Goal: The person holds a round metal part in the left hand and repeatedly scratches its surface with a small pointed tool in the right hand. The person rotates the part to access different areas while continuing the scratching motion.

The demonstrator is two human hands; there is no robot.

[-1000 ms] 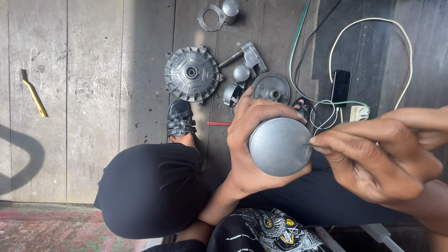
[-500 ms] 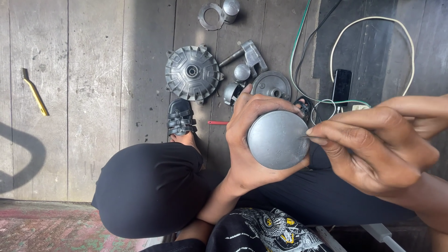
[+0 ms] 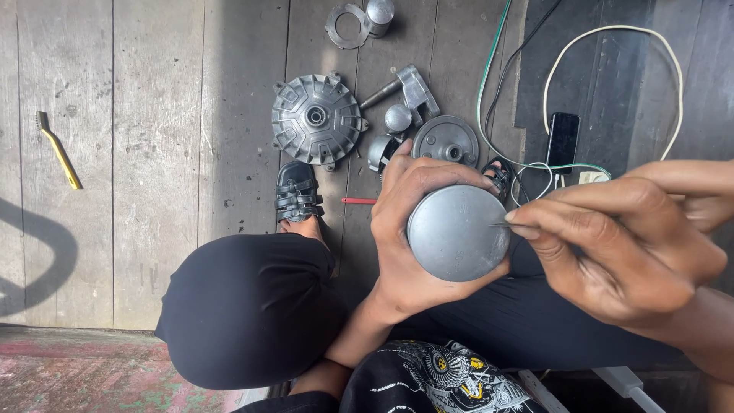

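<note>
At the far left a yellow-handled brush (image 3: 58, 150) lay on the grey floorboards (image 3: 153, 115), well apart from everything else. Further right, a round ribbed metal housing (image 3: 316, 118) sat flat on the boards, with a black sandal (image 3: 297, 191) on the person's foot just below it and a black-clad knee (image 3: 248, 306) nearer the camera. A thin red stick (image 3: 359, 201) lay beside the sandal. Above, near the top edge, a flat metal ring (image 3: 345, 27) touched a small metal cylinder (image 3: 379, 12). A hammer-like metal tool (image 3: 405, 88) and a round grey cover plate (image 3: 446, 141) lay beyond the hands.

The left hand (image 3: 405, 237) was wrapped around a smooth grey metal cylinder (image 3: 457, 232), fingers curled over its far side and thumb below, holding it over the lap with its round end face turned up to the camera. The right hand (image 3: 619, 248) was pinched narrow, thumb and forefinger closed on a thin metal pin (image 3: 503, 225) whose tip touched the right edge of the cylinder's face. Behind that hand, green, white and black cables (image 3: 535, 92) looped over the boards around a black phone (image 3: 562, 141).
</note>
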